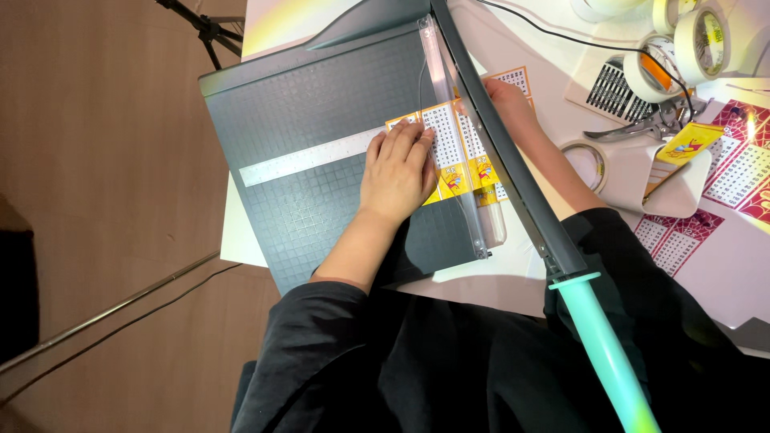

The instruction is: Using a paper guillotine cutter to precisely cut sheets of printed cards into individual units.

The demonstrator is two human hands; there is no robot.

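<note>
Head view, looking down on a white table [746, 273]. We see a grey paper cutter [321, 136] with a gridded bed and a pale ruler strip [305, 159] running across it.

Left hand [397, 172]: palm down, fingers together and flat, pressing on a yellow printed card [443, 152] that lies across the bed and passes under the clear guard strip [453, 128] at the cutting edge.

Right hand [507, 100]: on the far side of the raised blade arm [505, 160], resting on the part of the card that sticks out past the edge. The arm hides most of it, so we cannot tell whether its fingers grip or only lie flat.

The blade arm is lifted, with its mint-green handle [609, 353] pointing toward us; neither hand touches it.

Around: 3 rolls of white tape [698, 40] at upper right, 1 more roll [585, 160] near the right forearm, a metal tool [642, 127] beside them, red printed sheets [742, 168] at the right edge, and a black cable [561, 36] across the top. Both sleeves are black. A tripod leg [204, 28] stands on the brown floor at upper left.
</note>
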